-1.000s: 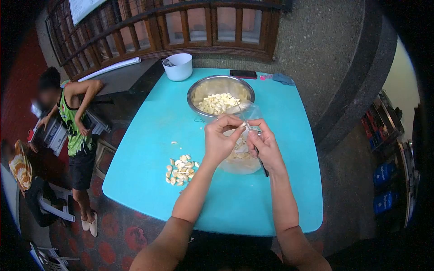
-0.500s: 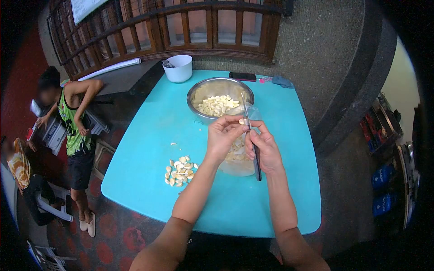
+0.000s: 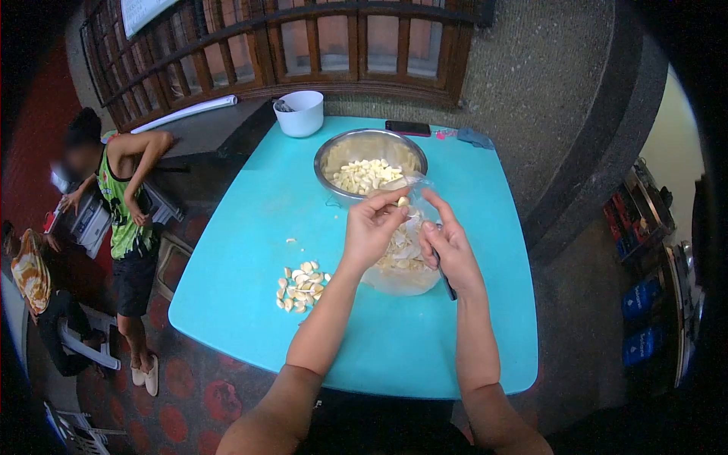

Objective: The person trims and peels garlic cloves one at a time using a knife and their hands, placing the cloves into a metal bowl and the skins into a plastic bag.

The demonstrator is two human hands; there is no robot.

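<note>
A garlic clove [image 3: 403,202] is pinched between the thumb and fingers of my left hand [image 3: 373,226]. My right hand [image 3: 455,246] wraps round the dark handle of a knife [image 3: 447,284], its index finger raised; the blade is hard to make out. Beneath both hands lies a clear plastic bag [image 3: 406,277] with pale garlic skins in it. Just beyond them stands a steel bowl [image 3: 324,180] holding many peeled cloves [image 3: 368,176]. A pile of unpeeled garlic cloves [image 3: 302,287] rests on the table, left of my left forearm.
On the turquoise table [image 3: 235,303], a white bowl [image 3: 301,117] stands at the back left. A phone [image 3: 407,127] and a bluish cloth [image 3: 475,137] lie along the back edge. Two people are at the left, one standing [image 3: 125,197] and one seated [image 3: 34,280].
My right hand has moved slightly right and away from the clove, and the knife has swung away from it. My left hand keeps its pinch on the clove.
</note>
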